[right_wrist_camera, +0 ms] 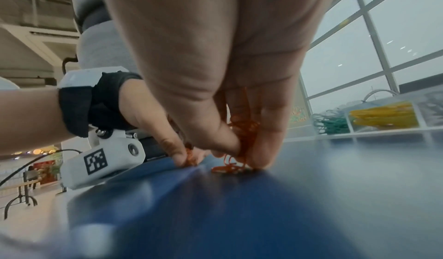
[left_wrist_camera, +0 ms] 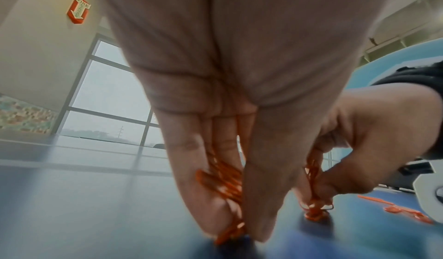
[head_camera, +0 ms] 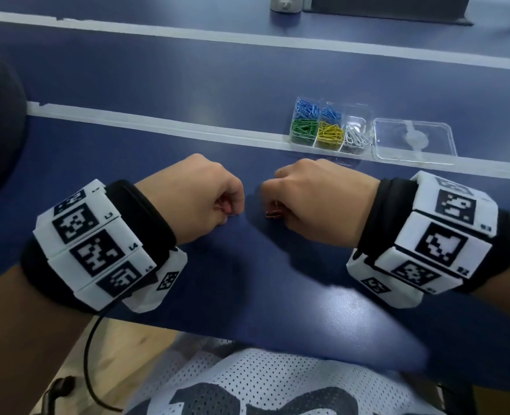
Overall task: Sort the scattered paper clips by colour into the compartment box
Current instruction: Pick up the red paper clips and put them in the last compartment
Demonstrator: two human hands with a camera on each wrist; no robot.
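Both hands are down on the blue table (head_camera: 187, 139), fists side by side. My left hand (head_camera: 228, 209) holds a bunch of red paper clips (left_wrist_camera: 225, 185) between thumb and fingers, its tips touching the surface. My right hand (head_camera: 273, 209) pinches another bunch of red clips (right_wrist_camera: 244, 130), with a few of them (head_camera: 273, 214) resting on the table under it. The clear compartment box (head_camera: 364, 121) stands beyond my right hand, holding blue clips (head_camera: 307, 107), green clips (head_camera: 303, 128), yellow clips (head_camera: 331, 133) and white clips (head_camera: 357, 136).
The box's clear lid (head_camera: 414, 142) lies open to its right. White tape lines (head_camera: 157, 125) cross the table. More red clips (left_wrist_camera: 395, 208) lie on the table near my right wrist. A white object (head_camera: 286, 3) and a dark mat (head_camera: 388, 10) sit at the far edge.
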